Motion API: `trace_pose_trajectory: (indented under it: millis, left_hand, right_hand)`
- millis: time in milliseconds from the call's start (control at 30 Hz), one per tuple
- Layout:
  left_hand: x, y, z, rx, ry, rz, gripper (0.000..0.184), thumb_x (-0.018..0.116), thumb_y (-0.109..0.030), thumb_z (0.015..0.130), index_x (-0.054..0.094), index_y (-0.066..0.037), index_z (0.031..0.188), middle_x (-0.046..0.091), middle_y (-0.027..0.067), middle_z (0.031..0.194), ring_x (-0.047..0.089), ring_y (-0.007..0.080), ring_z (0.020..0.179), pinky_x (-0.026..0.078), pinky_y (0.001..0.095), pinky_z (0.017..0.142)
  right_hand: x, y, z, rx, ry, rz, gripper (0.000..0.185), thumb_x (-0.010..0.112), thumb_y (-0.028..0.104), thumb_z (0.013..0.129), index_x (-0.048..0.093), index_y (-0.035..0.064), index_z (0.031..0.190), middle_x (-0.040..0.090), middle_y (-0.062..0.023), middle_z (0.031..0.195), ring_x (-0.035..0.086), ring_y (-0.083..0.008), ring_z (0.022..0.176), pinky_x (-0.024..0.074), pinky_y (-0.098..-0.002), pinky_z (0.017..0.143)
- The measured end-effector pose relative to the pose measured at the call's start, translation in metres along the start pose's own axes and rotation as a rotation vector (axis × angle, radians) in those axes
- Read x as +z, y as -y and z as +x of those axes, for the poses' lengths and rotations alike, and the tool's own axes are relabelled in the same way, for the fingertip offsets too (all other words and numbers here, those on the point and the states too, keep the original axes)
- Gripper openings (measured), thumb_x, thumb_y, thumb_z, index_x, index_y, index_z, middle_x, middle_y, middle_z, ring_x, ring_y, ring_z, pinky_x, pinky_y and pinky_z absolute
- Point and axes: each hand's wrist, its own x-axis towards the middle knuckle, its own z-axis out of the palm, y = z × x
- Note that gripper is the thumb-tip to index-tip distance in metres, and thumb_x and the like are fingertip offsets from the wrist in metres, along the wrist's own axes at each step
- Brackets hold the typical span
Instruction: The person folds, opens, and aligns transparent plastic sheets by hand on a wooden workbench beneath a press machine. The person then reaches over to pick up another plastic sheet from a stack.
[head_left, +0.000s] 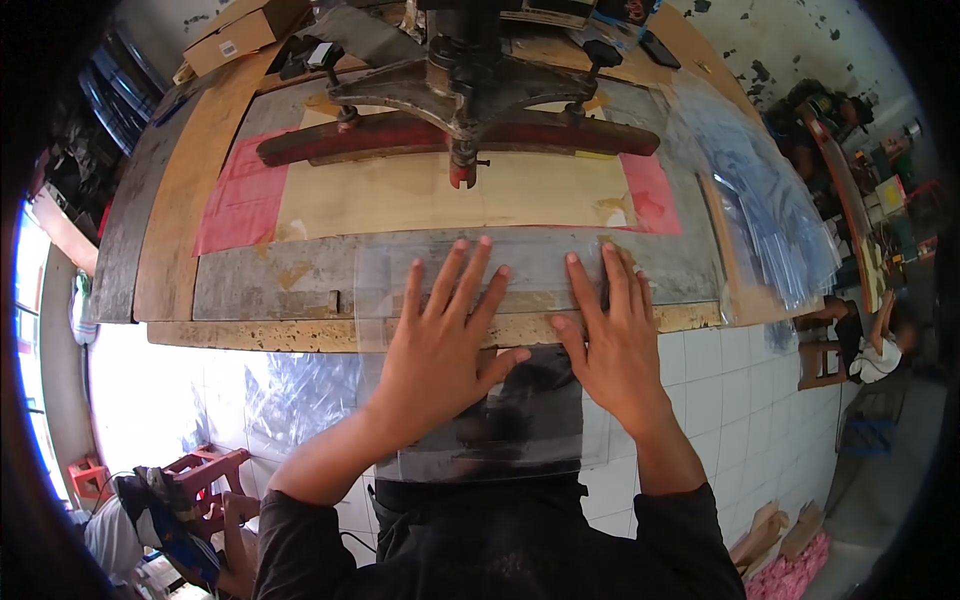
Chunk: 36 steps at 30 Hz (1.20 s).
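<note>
Head view: spreads fingers of left hand (pixel 435 350) and right hand (pixel 622 365) across clear, rectangular plastic sheet (pixel 535 275), risking slippage from overhang past speckled tan wooden edge (pixel 250 336).

The top edge cuts off the press (pixel 465 95). Under the left hand (pixel 435 350) and right hand (pixel 615 345), parts of the clear sheet (pixel 540 440) are hidden. Print on the box label (pixel 228 47), upper left, is too small to read. The bottom edge crops the pink material (pixel 795 575), lower right; the distant person (pixel 876 355), far right, is blurred.
</note>
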Motion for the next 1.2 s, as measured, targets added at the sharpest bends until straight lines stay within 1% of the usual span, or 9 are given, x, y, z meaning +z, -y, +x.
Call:
trace_pose_trajectory:
  millis: [67, 167, 467, 700, 800, 867, 900, 967, 1200]
  left_hand:
    - [0.002, 0.004, 0.005, 0.066, 0.048, -0.177, 0.08, 0.063, -0.056, 0.095, 0.046, -0.001, 0.152, 0.031, 0.0211, 0.166, 0.03, 0.0392, 0.154, 0.025, 0.0593, 0.123]
    - [0.004, 0.004, 0.007, 0.047, 0.064, -0.172, 0.079, 0.063, -0.057, 0.095, 0.047, -0.007, 0.154, 0.032, 0.0205, 0.166, 0.03, 0.0366, 0.155, 0.025, 0.0593, 0.124]
    - [0.006, 0.001, 0.005, 0.086, 0.05, -0.087, 0.08, 0.064, -0.059, 0.094, 0.045, -0.013, 0.157, 0.033, 0.0205, 0.166, 0.029, 0.0386, 0.155, 0.024, 0.0618, 0.123]
    - [0.003, 0.0, 0.007, 0.079, 0.051, -0.113, 0.078, 0.064, -0.058, 0.094, 0.046, -0.012, 0.155, 0.034, 0.0215, 0.164, 0.03, 0.0399, 0.154, 0.025, 0.0631, 0.122]
    - [0.002, -0.002, 0.008, 0.07, 0.071, -0.089, 0.078, 0.064, -0.057, 0.094, 0.046, -0.012, 0.156, 0.034, 0.0218, 0.164, 0.03, 0.0404, 0.154, 0.025, 0.0638, 0.122]
    - [0.003, -0.002, 0.008, 0.07, 0.056, -0.087, 0.08, 0.065, -0.058, 0.094, 0.044, -0.013, 0.157, 0.033, 0.0216, 0.165, 0.029, 0.0403, 0.154, 0.024, 0.064, 0.122]
    - [0.005, -0.002, 0.007, 0.071, 0.052, -0.088, 0.08, 0.065, -0.058, 0.094, 0.044, -0.013, 0.157, 0.033, 0.0216, 0.165, 0.029, 0.0403, 0.154, 0.024, 0.064, 0.122]
    - [0.007, -0.002, 0.004, 0.075, 0.045, -0.09, 0.083, 0.067, -0.058, 0.092, 0.043, -0.013, 0.158, 0.032, 0.0212, 0.165, 0.028, 0.0405, 0.155, 0.024, 0.0641, 0.123]
    - [0.011, -0.003, 0.002, 0.079, 0.026, -0.094, 0.084, 0.068, -0.058, 0.09, 0.044, -0.013, 0.157, 0.031, 0.021, 0.166, 0.027, 0.041, 0.155, 0.022, 0.0643, 0.123]
  right_hand:
    - [0.003, 0.001, -0.001, -0.007, 0.005, 0.001, 0.066, 0.061, 0.04, 0.102, 0.045, 0.0054, 0.156, 0.033, -0.0355, 0.157, 0.035, -0.0553, 0.145, 0.031, -0.0642, 0.118]
    - [0.004, 0.001, -0.002, -0.001, 0.01, 0.012, 0.067, 0.06, 0.041, 0.103, 0.043, 0.0059, 0.157, 0.032, -0.0368, 0.157, 0.032, -0.0556, 0.147, 0.0289, -0.0653, 0.119]
    - [0.001, 0.001, -0.002, -0.005, 0.044, -0.043, 0.068, 0.058, 0.044, 0.103, 0.041, 0.0065, 0.157, 0.031, -0.0363, 0.157, 0.031, -0.056, 0.147, 0.0289, -0.0659, 0.118]
    - [-0.001, -0.002, 0.003, -0.017, 0.023, -0.016, 0.069, 0.06, 0.046, 0.102, 0.043, 0.0079, 0.156, 0.036, -0.0376, 0.152, 0.035, -0.0572, 0.143, 0.0323, -0.0669, 0.115]
    - [-0.013, -0.011, 0.007, -0.049, -0.039, -0.005, 0.066, 0.068, 0.041, 0.098, 0.048, 0.0078, 0.152, 0.046, -0.0306, 0.148, 0.044, -0.05, 0.139, 0.0381, -0.0606, 0.114]
    - [-0.031, -0.035, 0.009, 0.093, -0.012, 0.504, 0.059, 0.075, 0.03, 0.094, 0.055, 0.006, 0.144, 0.055, -0.0202, 0.143, 0.052, -0.0391, 0.134, 0.0432, -0.0504, 0.112]
    - [-0.035, -0.049, 0.008, 0.092, -0.015, 0.5, 0.059, 0.075, 0.03, 0.094, 0.055, 0.006, 0.144, 0.055, -0.0202, 0.143, 0.052, -0.0391, 0.134, 0.0432, -0.0504, 0.112]
    - [-0.037, -0.076, 0.002, 0.114, -0.211, 0.458, 0.05, 0.078, 0.019, 0.091, 0.061, 0.0039, 0.136, 0.06, -0.0123, 0.138, 0.056, -0.0311, 0.131, 0.0449, -0.0417, 0.11]
    - [-0.033, -0.102, -0.004, 0.099, -0.019, 0.576, 0.038, 0.078, 0.014, 0.09, 0.068, 0.0063, 0.126, 0.06, -0.0107, 0.138, 0.054, -0.0294, 0.133, 0.041, -0.0405, 0.112]
